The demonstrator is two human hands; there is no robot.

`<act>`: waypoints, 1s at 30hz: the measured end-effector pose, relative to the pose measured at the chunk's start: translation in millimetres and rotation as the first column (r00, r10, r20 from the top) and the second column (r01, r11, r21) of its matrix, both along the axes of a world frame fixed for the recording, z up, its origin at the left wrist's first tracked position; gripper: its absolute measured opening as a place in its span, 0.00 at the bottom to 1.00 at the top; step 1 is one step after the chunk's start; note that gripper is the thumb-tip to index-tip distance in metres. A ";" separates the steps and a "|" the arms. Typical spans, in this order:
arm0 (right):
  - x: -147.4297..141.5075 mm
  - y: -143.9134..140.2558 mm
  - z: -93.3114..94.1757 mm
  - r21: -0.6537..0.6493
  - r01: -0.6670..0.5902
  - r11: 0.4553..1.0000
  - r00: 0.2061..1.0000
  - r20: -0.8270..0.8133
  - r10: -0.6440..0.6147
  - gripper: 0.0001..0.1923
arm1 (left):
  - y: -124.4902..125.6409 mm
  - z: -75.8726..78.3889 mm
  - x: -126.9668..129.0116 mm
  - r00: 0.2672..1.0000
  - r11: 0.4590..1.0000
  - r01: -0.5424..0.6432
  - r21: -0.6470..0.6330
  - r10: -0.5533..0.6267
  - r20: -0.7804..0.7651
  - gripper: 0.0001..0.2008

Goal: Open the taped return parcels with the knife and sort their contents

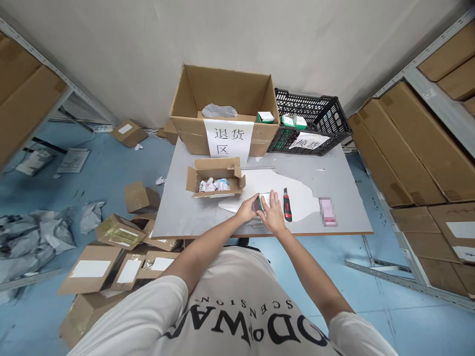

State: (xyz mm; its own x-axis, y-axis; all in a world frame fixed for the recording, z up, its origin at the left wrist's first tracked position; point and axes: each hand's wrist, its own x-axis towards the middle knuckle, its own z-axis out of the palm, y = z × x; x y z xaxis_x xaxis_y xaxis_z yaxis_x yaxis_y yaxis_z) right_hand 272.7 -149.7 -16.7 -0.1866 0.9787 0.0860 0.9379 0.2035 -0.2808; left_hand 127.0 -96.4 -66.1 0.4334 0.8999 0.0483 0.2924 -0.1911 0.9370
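Note:
Both my hands meet on a small green and white box (261, 201) near the front edge of the grey table (185, 217). My left hand (247, 209) grips its left side. My right hand (273, 213) lies over its right side with fingers spread flat. A red and black utility knife (287, 204) lies just right of my right hand. An open small cardboard box (215, 179) with white packets inside sits to the upper left of my hands.
A large open carton (222, 111) with a paper label and a black plastic crate (311, 121) holding green and white boxes stand at the table's back. A pink item (328, 211) lies at right. Cardboard parcels (118, 247) litter the floor at left; shelves of cartons (419, 148) at right.

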 end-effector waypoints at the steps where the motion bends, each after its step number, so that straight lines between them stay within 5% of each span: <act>1: -1.8 -1.4 -0.9 0.014 0.038 0.999 0.999 -0.014 -0.038 0.32 | -0.4 0.3 -0.2 1.000 1.000 0.000 0.001 0.000 -0.001 0.41; 6: -12.0 -8.1 -11.1 0.046 0.275 0.960 0.945 -0.195 -0.261 0.29 | 0.2 3.5 -0.3 1.000 0.999 0.024 0.037 -0.023 -0.016 0.38; 11: -21.3 -16.3 -23.2 0.031 0.482 0.876 0.794 -0.439 -0.421 0.32 | 0.4 7.9 2.2 0.997 1.000 -0.014 0.019 0.016 -0.069 0.37; 15: -26.1 -18.6 -27.6 -0.033 0.521 0.853 0.721 -0.517 -0.461 0.31 | -1.4 8.6 -2.5 0.997 0.999 0.046 -0.009 -0.046 -0.055 0.42; 21: -16.9 -3.1 -23.9 0.023 0.546 0.837 0.732 -0.500 -0.463 0.27 | -3.1 3.1 -21.7 0.977 0.993 0.091 -0.080 -0.105 -0.185 0.53; 25: 3.9 21.9 -3.7 0.082 0.596 0.799 0.725 -0.483 -0.491 0.30 | -7.9 -6.2 -34.0 0.967 0.990 0.089 -0.106 -0.111 -0.229 0.51; 30: 59.7 76.9 60.5 0.149 0.628 0.764 0.720 -0.481 -0.499 0.33 | -13.9 -20.4 -55.1 0.966 0.991 0.024 -0.130 -0.056 -0.251 0.42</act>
State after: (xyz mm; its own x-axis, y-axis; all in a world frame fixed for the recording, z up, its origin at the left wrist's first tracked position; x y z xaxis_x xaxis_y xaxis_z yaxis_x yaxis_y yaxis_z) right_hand 332.4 -72.8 43.8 0.5058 0.8052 0.3094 0.7213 -0.1980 -0.6637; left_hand 72.0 -110.3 -86.5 0.4528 0.8733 -0.1797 0.5183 -0.0938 0.8501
